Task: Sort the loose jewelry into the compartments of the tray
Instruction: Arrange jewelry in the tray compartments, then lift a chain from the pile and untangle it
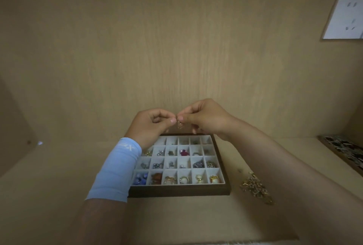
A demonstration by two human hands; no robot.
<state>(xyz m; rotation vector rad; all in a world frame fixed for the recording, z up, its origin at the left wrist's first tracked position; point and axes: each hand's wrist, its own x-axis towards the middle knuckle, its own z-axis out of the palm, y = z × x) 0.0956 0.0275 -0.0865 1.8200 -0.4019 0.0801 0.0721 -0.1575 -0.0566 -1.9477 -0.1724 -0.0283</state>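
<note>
Most compartments of the tray (178,192) hold jewelry. A pile (255,186) lies loose on the worktop (59,185) just right of the tray, so sorting looks well advanced but unfinished. The left hand (151,127) and right hand (204,119) meet above the tray's far edge, both pinching one small piece (179,125).

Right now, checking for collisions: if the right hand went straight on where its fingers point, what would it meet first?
Probably the left hand, at its fingertips: the right hand points straight there, with only the small gold piece both pinch in between.
</note>
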